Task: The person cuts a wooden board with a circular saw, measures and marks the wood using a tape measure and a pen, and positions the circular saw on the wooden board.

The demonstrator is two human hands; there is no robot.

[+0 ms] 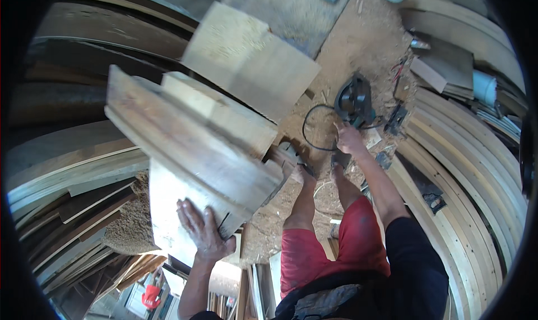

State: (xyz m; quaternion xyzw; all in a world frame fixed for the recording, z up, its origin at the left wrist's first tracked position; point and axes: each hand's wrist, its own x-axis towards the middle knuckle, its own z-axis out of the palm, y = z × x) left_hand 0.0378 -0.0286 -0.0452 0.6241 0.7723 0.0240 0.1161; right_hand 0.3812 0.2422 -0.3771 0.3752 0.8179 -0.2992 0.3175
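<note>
Dark shirt point(417, 264) nearest cam, red shorts point(356, 239) just beyond. R hand point(350, 139) looks curled round the handle of the circular saw point(354, 98), ahead of R foot point(338, 158); exact finger closure partly hidden. L hand point(203, 230) fingers spread, palm down on pale board point(168, 205), gripping nothing. Dark-edged moulded wood piece point(179, 132) lies just past L fingertips, thick timber point(224, 112) beyond. Risks, my read: cable point(304, 130) loops nr feet, could snag w/ a step; blade close to R foot if saw dips; loose sawdust on floor point(269, 222) could cause a slip.
</note>
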